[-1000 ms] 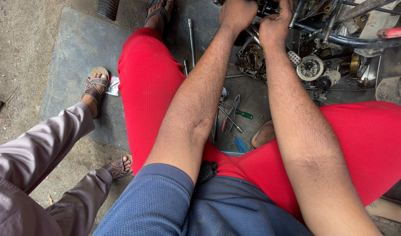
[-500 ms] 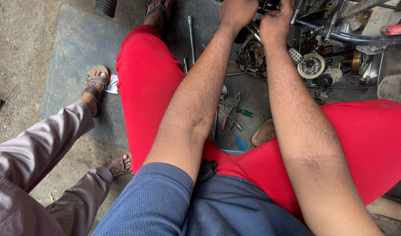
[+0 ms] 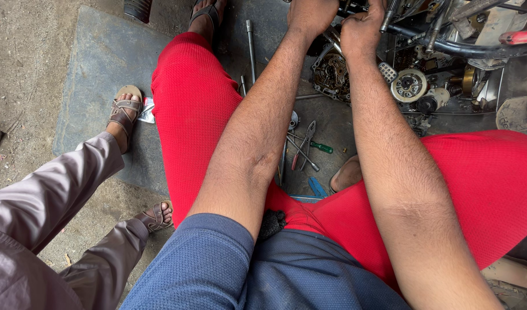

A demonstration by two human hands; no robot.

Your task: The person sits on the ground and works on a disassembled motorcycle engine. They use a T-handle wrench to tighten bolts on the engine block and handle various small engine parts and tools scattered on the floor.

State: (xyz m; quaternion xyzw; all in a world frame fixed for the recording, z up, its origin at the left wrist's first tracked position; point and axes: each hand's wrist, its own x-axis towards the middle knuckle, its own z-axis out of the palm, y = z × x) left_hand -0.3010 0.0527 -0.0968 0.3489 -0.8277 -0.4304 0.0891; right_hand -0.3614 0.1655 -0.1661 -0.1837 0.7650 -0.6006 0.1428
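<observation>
Head view: left hand [image 3: 312, 16] and right hand [image 3: 361, 31] grip engine parts [image 3: 332, 72].

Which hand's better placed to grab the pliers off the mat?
Probably left. The left hand and right hand both grip the engine parts, but the pliers lie beside the left forearm; the right would have to cross over.

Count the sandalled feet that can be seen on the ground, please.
3. One sandalled foot is on the grey mat at left, a second is lower down on the dirt, and a third is at the top edge beyond the red leg. Others may be hidden under the legs.
</observation>
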